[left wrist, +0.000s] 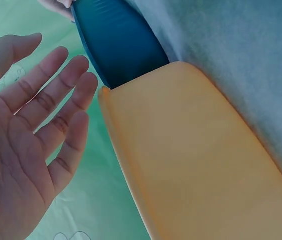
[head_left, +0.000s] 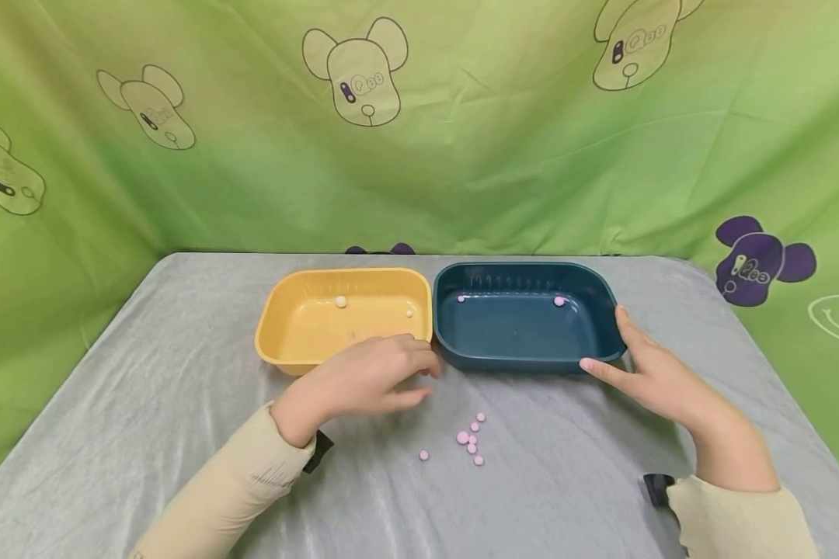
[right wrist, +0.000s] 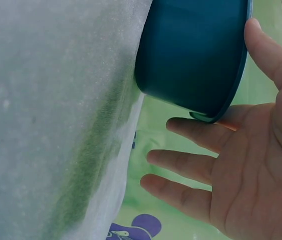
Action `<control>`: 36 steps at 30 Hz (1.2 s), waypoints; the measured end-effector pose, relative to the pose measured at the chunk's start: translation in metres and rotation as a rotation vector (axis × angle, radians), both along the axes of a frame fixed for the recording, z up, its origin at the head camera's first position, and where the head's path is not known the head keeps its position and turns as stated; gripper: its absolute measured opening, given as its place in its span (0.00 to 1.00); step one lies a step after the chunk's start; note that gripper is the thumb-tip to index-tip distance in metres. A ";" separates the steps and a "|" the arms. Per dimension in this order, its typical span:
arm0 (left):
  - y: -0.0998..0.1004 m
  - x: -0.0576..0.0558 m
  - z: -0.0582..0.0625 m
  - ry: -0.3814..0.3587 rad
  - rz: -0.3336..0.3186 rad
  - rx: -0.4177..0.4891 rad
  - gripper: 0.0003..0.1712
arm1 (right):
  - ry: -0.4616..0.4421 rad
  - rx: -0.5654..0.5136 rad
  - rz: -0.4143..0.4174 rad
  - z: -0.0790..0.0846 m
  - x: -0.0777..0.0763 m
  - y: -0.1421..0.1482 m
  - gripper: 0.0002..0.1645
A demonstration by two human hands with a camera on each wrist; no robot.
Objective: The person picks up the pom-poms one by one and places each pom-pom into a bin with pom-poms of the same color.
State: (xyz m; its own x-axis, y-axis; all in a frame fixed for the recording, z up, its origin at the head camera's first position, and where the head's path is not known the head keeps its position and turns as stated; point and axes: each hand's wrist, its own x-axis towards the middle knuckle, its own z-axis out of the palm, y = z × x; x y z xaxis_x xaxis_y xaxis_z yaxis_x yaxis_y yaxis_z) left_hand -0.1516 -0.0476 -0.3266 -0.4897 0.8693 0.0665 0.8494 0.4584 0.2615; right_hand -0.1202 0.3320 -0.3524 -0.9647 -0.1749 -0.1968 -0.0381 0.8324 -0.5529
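Note:
Over the front right edge of a yellow plastic bin hovers my left hand, its fingers loosely bent. The left wrist view shows that palm holding nothing. A dark blue bin stands directly to the right of the yellow one. My right hand spans its front right corner, thumb at the front rim and index finger along the side; the other fingers are straight in the right wrist view. Several small pink balls lie on the cloth before the bins. Inside the yellow bin is a white ball; the blue bin contains a pink ball.
Grey cloth covers the table. Green printed fabric hangs behind and around it. Another, smaller white ball lies in the yellow bin and another small pink ball in the blue one.

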 end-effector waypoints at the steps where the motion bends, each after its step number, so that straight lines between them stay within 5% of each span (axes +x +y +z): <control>1: -0.001 0.001 0.000 -0.005 0.001 -0.007 0.13 | -0.001 -0.001 0.001 0.000 0.000 0.000 0.63; 36: 0.008 0.019 -0.020 -0.107 -0.087 -0.241 0.16 | -0.031 -0.025 -0.010 0.003 0.000 0.002 0.63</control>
